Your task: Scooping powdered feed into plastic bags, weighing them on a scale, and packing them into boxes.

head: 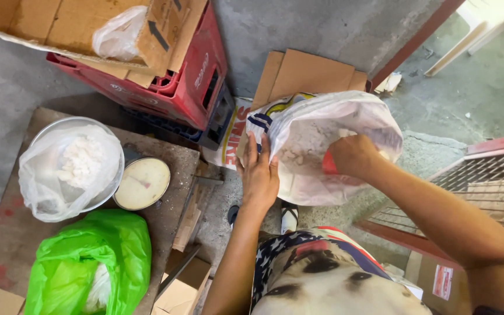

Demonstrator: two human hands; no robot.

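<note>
Holding: left hand (259, 175) lies flat, fingers extended, pressed on the near left edge of a large white sack (322, 146), pinning its mouth open rather than clenching it.
Right hand: right hand (352, 156) is inside the sack's mouth, fingers curled shut around a small red scoop (328, 163); only part of the scoop shows.
Sack position: it stands on the concrete floor (322, 35) straight ahead of the person, between the 2 hands, mouth tilted up toward the camera; pale powdery contents show inside.
Key relation: the sack's mouth runs left to right, the left hand at its near-left rim, the right hand deeper in and nearer the contents.
Sack markings: white plastic with red and blue printed lettering on the folded left side.
Left of the hands: a worn wooden table (7, 233) carries a metal bowl (112, 186) lined with a clear bag (71, 169) of white lumps, a round dial scale (143, 182) just beside it, and a bright green plastic bag (88, 262).
Behind: 1 red crate (193, 81) with white lettering, a cardboard box (59, 23) with a black arrow resting on it, flat cardboard (310, 73) against the wall.
</note>
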